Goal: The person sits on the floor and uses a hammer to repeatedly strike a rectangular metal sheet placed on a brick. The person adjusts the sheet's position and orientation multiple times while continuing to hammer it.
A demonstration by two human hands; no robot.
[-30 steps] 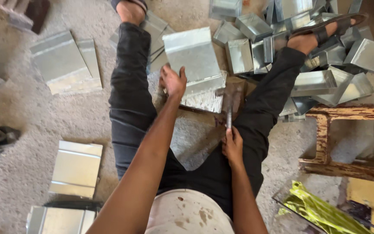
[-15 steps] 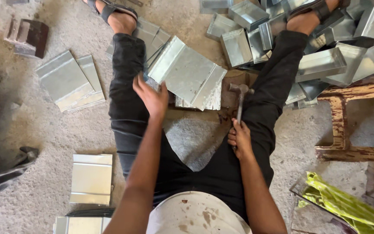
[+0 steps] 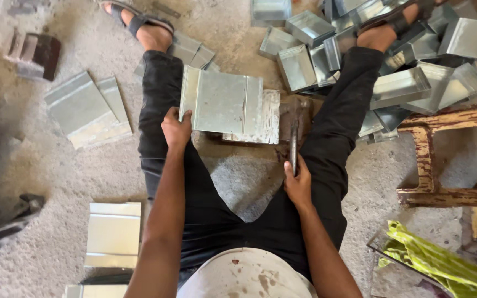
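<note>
Right hand [image 3: 298,185] closed on hammer [image 3: 293,138] handle low end, head just beyond, beside the sheet. Left hand [image 3: 176,129] pinches the near left corner of the galvanized sheet panel [image 3: 222,103], flat between the legs. Likely thin, light, springy, sharp-edged, slick; hold by folded rim. Formed boxes [image 3: 398,88] farther right.

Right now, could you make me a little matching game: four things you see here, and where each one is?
Things:
1. hammer
2. metal sheet
3. green bag
4. folded boxes

Places:
A. piled by the far right foot
B. in the left hand, between the legs
C. on the floor, near right corner
D. in the right hand

Pairs: 1-D, 2-B, 3-C, 4-A
</note>
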